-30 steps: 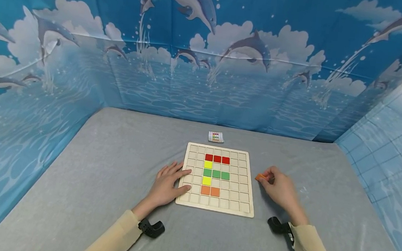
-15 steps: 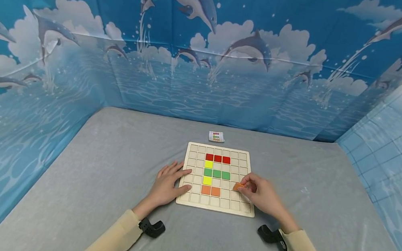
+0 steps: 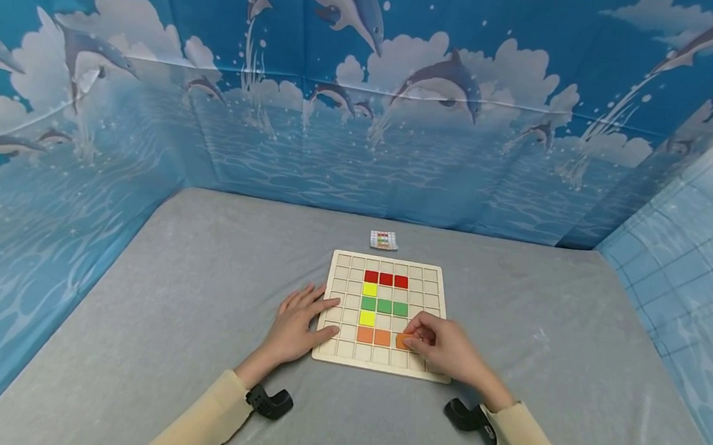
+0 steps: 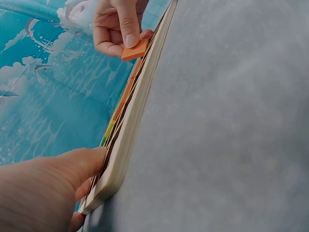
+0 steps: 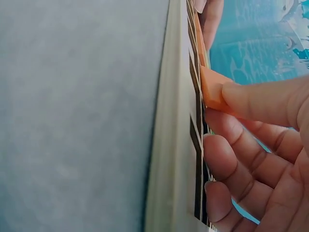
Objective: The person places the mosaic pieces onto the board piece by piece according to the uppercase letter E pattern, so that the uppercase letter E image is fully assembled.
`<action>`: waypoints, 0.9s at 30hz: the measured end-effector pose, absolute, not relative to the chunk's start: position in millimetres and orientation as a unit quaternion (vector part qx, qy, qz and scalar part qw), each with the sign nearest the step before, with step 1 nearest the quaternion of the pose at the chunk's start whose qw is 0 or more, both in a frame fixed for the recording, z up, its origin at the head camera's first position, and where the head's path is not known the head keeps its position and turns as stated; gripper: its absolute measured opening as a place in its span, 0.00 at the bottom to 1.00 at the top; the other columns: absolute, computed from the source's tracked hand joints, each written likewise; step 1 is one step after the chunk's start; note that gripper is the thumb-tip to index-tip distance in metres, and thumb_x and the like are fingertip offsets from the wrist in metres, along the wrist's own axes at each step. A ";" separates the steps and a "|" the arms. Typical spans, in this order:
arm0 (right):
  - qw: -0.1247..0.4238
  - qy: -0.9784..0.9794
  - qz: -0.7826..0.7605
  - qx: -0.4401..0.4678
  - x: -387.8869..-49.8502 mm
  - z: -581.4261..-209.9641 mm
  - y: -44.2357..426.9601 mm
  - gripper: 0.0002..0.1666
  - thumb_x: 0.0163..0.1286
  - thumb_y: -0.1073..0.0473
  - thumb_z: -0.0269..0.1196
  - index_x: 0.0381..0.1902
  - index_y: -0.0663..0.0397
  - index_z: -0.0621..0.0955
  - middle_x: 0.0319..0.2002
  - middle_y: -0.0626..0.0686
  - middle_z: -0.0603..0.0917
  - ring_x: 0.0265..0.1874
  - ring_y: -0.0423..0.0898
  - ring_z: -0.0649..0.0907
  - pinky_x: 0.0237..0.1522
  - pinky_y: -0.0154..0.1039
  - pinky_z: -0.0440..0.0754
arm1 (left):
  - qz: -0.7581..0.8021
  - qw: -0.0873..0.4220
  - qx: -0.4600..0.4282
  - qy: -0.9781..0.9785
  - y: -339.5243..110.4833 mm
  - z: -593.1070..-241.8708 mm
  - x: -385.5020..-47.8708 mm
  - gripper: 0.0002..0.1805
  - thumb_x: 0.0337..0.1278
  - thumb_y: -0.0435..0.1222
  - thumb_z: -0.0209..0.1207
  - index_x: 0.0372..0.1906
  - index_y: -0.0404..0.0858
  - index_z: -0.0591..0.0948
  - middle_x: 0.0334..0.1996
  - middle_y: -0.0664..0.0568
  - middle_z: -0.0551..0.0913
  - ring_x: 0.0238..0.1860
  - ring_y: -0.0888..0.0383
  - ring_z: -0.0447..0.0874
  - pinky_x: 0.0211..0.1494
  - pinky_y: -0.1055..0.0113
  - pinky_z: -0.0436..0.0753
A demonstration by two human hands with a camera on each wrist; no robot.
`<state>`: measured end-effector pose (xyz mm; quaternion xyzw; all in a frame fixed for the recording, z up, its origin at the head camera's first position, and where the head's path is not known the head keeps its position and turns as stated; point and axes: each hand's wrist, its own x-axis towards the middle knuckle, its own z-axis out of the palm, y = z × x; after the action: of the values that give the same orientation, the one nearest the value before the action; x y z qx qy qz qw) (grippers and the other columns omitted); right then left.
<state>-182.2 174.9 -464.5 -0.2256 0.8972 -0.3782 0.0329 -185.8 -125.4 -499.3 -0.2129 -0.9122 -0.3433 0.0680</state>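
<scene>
A wooden grid board [image 3: 343, 361] lies on the table, with coloured square tiles set in its cells. Three red tiles [image 3: 386, 279] form the top row, three green tiles [image 3: 384, 306] a middle row, and single yellow tiles [image 3: 367, 318] sit between rows. Two orange tiles [image 3: 374, 336] lie side by side in the lower row. Between thumb and fingertips my right hand [image 3: 444, 345] pinches another orange tile [image 5: 215, 89], tilted, just right of those two. My left hand [image 3: 298, 324] rests with spread fingers on the board's left edge.
Behind the board lies a small card [image 3: 383, 240] with a printed coloured grid pattern. Grey cloth covers the table [image 3: 210, 273]. A dolphin-print curtain [image 3: 337, 156] stands along the back and sides. Each wrist wears a black camera band.
Holding the orange tile, my right hand has come left from beside the board to over the lower row, next to the two orange tiles. My left hand has stayed in place.
</scene>
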 end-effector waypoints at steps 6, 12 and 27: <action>0.019 0.902 -0.365 -0.230 -182.6 -465.6 171.5 0.07 0.61 0.60 0.69 0.31 0.44 0.80 0.19 0.42 0.72 0.18 0.40 0.69 0.20 0.33 0.64 | -0.344 0.070 -0.214 -0.912 -125.8 -497.1 -185.0 0.28 0.59 0.48 0.61 0.63 0.42 0.76 0.68 0.42 0.63 0.71 0.43 0.50 0.67 0.43 0.45; 0.021 0.906 -0.356 -0.230 -182.9 -466.0 167.4 0.06 0.61 0.59 0.69 0.31 0.44 0.80 0.22 0.41 0.74 0.18 0.39 0.70 0.20 0.33 0.66 | -0.338 0.072 -0.215 -0.914 -126.0 -497.9 -185.6 0.28 0.59 0.48 0.61 0.63 0.42 0.76 0.68 0.42 0.64 0.71 0.43 0.51 0.67 0.43 0.46; -0.010 0.926 -0.296 -0.233 -181.0 -464.9 165.9 0.03 0.61 0.62 0.68 0.33 0.47 0.86 0.25 0.38 0.74 0.22 0.39 0.70 0.24 0.34 0.69 | -0.342 0.069 -0.215 -0.912 -125.8 -496.9 -183.7 0.28 0.59 0.47 0.61 0.62 0.42 0.76 0.68 0.41 0.64 0.71 0.42 0.51 0.67 0.43 0.46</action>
<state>-181.0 165.9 -464.9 -0.2334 0.9262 -0.2960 -0.0097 -183.7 -125.8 -496.9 -0.2153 -0.9122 -0.3419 0.0686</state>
